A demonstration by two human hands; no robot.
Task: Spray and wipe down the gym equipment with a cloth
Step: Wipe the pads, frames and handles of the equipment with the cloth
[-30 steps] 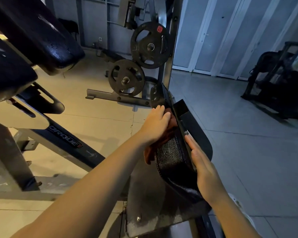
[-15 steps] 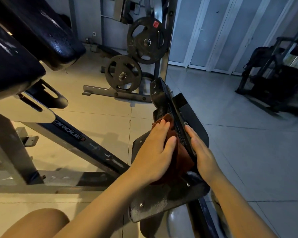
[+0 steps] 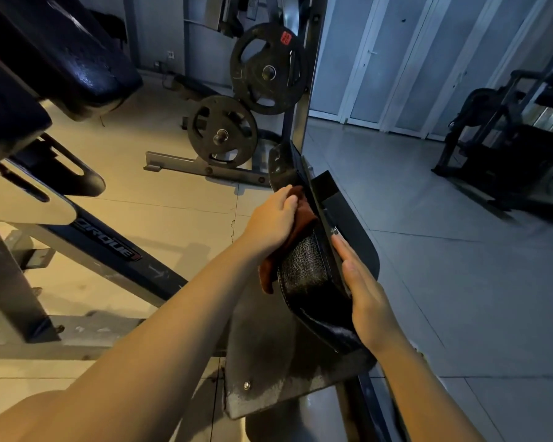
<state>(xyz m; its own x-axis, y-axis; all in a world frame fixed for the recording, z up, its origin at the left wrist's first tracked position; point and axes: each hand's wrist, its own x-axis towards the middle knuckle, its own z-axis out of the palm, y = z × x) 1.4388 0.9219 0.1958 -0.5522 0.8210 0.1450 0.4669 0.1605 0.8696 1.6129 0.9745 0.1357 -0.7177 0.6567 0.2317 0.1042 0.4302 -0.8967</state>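
Left hand [image 3: 273, 220] at eleven o'clock of the black pad [image 3: 307, 275], fingers flat, pressing the rust-brown cloth [image 3: 296, 228] against its upper face; right hand [image 3: 363, 291] at three o'clock, fingers straight, bracing the pad's edge.

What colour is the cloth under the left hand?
The fabric cloth is reddish-brown; the head view shows it, pressed by the left hand against the black pad.
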